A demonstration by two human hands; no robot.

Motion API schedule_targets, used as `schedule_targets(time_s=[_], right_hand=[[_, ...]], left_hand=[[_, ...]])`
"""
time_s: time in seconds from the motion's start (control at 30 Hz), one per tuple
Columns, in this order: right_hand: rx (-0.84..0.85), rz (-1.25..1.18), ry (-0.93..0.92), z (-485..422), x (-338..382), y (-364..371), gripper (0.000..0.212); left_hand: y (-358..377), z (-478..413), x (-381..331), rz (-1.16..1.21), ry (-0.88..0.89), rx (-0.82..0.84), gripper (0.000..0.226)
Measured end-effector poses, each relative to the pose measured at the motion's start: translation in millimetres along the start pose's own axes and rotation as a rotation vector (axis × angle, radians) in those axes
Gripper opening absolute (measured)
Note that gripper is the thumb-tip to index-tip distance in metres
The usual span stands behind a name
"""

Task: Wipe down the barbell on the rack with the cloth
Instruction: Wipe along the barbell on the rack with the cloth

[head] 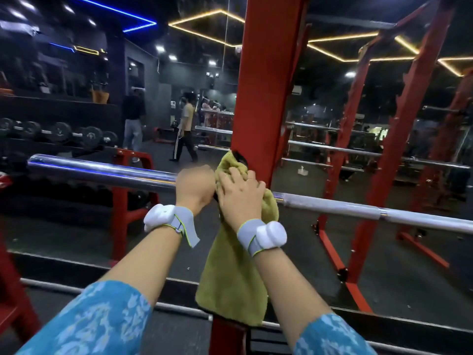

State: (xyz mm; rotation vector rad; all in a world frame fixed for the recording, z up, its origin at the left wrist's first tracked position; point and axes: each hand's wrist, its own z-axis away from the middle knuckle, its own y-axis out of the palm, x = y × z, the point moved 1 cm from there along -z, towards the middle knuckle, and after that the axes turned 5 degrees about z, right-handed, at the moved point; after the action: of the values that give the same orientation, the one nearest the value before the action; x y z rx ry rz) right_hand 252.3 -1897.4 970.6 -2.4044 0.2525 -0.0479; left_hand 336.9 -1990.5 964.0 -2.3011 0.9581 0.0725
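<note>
Many strip lights, yellow (204, 19) toward 12 o'clock and blue (128, 16) toward 11, line the black ceiling of a dim gym. Dumbbells (61, 131) sit on a shelf at 9 o'clock, and two people stand farther back at about 10 o'clock. The floor (176, 336) is dark. A red rack upright (266, 98) rises through the centre, and the barbell (102, 170) crosses in front of it from 9 o'clock to 4 o'clock.

Both forearms reach up from 6 o'clock in blue patterned sleeves, each wrist wearing a grey-and-white band. The hands sit side by side at the centre, touching. The left hand (195, 187) is wrapped round the chrome bar, its back to the camera. The right hand (240, 198) lies just beside it at 3 o'clock, its fingers curved over the olive cloth (235, 265) and pressing it on the bar by the upright. The rest of the cloth hangs toward 6 o'clock.
</note>
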Motion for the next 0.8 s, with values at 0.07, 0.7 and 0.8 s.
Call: schedule_targets(time_s=[0.07,0.7,0.8], right_hand=[[-0.047,0.068,-0.031,7,0,14,0.02],[0.172,0.344,0.064,14,-31,-27,0.033],[0.139,0.338,0.076,12,-1,-20,0.023]], left_hand=[[-2,-1,-1,0.005,-0.035,0.005,0.063],[-6,2,-12,0.015,-0.122,0.0,0.047],[-5,2,-11,0.004,-0.131,0.002,0.048]])
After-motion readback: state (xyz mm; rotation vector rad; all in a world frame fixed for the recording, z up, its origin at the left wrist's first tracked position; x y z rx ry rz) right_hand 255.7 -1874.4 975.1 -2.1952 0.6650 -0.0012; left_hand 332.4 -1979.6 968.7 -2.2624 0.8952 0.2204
